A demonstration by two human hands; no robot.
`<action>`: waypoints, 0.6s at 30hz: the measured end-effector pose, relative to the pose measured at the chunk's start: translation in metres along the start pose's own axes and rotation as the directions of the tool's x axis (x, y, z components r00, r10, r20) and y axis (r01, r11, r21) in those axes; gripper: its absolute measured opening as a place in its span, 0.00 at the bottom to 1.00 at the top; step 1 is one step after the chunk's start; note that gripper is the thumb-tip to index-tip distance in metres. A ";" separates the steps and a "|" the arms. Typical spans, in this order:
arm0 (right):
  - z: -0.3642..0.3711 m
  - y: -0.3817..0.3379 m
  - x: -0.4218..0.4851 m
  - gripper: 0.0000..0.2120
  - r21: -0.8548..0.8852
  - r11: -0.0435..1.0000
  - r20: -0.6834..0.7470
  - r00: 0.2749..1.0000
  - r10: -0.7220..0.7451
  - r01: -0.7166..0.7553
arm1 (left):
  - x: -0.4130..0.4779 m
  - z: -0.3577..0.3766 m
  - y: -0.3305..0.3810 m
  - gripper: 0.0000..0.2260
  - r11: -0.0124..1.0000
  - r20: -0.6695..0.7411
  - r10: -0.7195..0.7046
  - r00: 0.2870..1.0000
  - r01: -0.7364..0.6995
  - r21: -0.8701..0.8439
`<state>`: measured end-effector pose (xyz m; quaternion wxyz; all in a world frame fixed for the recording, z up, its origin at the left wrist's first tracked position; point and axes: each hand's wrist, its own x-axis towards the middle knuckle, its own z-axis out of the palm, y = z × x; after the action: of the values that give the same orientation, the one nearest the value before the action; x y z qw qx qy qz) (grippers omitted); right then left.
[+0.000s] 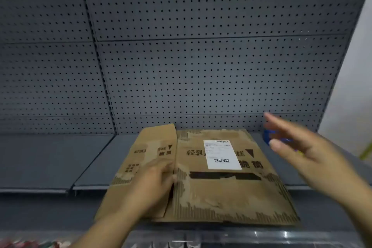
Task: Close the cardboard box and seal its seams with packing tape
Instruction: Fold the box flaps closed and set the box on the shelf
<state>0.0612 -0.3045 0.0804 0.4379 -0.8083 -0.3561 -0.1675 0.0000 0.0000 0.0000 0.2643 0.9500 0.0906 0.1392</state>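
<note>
A worn brown cardboard box (221, 193) lies on the grey shelf (50, 159), with a white shipping label (221, 154) and a black strip on its top. Its two top flaps meet at a seam left of the label. My left hand (155, 185) presses flat on that seam, fingers spread over both flaps. My right hand (298, 143) hovers blurred in the air off the box's far right corner, fingers straight, holding nothing. Just behind it sits a blue object (270, 136), partly hidden by the hand; I cannot tell if it is the tape.
A grey pegboard wall (201, 66) rises right behind the box. The shelf runs on to the left. A lower shelf edge with clear price strips (221, 237) lies at the front, with red packets (24, 244) at the lower left.
</note>
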 end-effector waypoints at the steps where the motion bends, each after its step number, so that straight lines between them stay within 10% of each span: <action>1: 0.010 0.005 -0.004 0.25 -0.041 0.997 0.058 0.996 0.071 -0.069 | -0.003 0.006 -0.006 0.22 0.994 0.048 -0.013 0.999 0.007 0.109; 10: 0.060 0.070 -0.032 0.27 -0.377 0.877 0.241 0.883 0.404 -0.298 | -0.016 0.029 -0.022 0.39 0.911 0.367 -0.270 0.890 0.112 0.397; 18: 0.070 0.094 -0.033 0.28 -0.515 0.750 0.200 0.793 0.576 -0.415 | -0.021 0.042 -0.008 0.33 0.838 0.243 -0.256 0.936 0.089 0.538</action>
<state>0.1035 -0.2952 -0.0332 0.1998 -0.9683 -0.1481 0.0250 -0.0070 -0.0186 -0.0435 0.0208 0.9833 0.1690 -0.0635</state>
